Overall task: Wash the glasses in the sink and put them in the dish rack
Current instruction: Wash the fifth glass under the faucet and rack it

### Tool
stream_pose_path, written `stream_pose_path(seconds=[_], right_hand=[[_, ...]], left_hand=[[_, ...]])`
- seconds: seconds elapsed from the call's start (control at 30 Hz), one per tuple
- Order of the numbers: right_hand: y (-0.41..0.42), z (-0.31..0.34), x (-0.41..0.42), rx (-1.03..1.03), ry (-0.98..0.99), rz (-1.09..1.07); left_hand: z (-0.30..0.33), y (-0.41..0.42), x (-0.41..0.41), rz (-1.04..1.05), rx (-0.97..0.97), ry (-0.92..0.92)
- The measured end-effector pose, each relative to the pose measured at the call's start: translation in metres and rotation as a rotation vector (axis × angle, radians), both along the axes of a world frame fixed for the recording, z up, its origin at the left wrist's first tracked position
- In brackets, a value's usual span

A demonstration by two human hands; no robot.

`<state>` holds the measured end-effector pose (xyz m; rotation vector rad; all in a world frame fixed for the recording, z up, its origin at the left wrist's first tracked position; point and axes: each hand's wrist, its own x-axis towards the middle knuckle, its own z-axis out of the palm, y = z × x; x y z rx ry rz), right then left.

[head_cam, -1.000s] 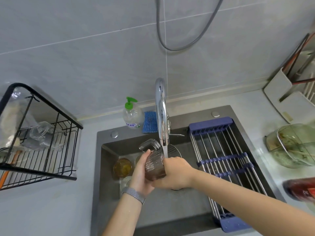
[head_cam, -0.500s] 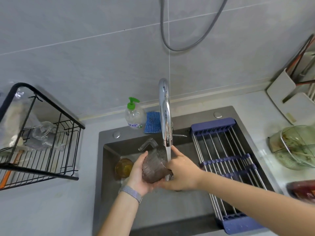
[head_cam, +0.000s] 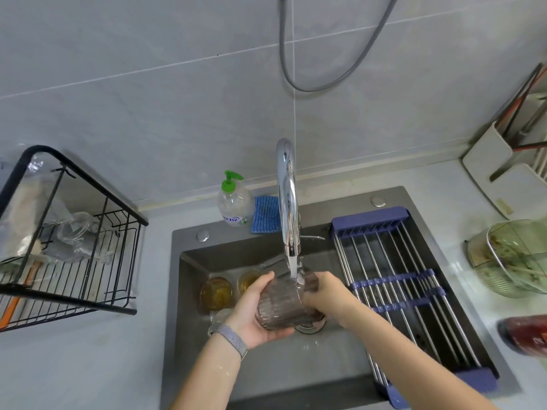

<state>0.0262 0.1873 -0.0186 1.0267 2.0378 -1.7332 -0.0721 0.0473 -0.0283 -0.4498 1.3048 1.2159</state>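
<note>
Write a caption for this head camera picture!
Both hands hold a ribbed glass under the running tap over the sink.

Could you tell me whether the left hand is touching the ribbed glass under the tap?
Touching. The head view shows the left hand wrapped around the ribbed glass, palm and fingers against its side.

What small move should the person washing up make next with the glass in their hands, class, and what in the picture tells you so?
Probably turn the ribbed glass under the stream a little more. The left hand cups its base, the right hand grips near its rim, and the faucet is running onto it. It looks mid-rinse, so moving it to the black dish rack seems premature.
</note>
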Motion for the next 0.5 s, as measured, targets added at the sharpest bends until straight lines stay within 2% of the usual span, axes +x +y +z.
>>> stream_pose_path(seconds=[0.03,0.1,0.2,0.27,0.33,0.4,0.43,0.5], right_hand=[[0.001,-0.001,-0.001,-0.038,-0.010,-0.041],[0.002,0.005,0.000,-0.243,0.014,-0.105],[-0.001,0.013,0.008,-0.583,0.059,-0.204],[-0.006,0.012,0.009,-0.607,0.033,-0.284],[-0.018,0.005,0.009,-0.445,-0.052,-0.382],[-0.023,-0.013,0.008,-0.079,-0.135,-0.364],[-0.024,-0.017,0.007,0.039,-0.157,-0.332],[-0.022,-0.021,0.008,0.065,-0.175,-0.314]], left_hand=[[0.001,-0.001,0.000,0.015,-0.002,0.001],[0.002,-0.003,0.001,0.047,-0.004,0.072],[-0.003,-0.006,0.007,0.071,0.019,0.414],[0.000,-0.008,0.017,0.060,0.061,0.563],[0.005,-0.009,0.028,0.044,0.088,0.655],[0.008,-0.010,0.034,0.027,0.108,0.726],[0.010,-0.010,0.037,-0.025,0.116,0.757],[0.018,-0.007,0.042,-0.220,0.097,0.769]])
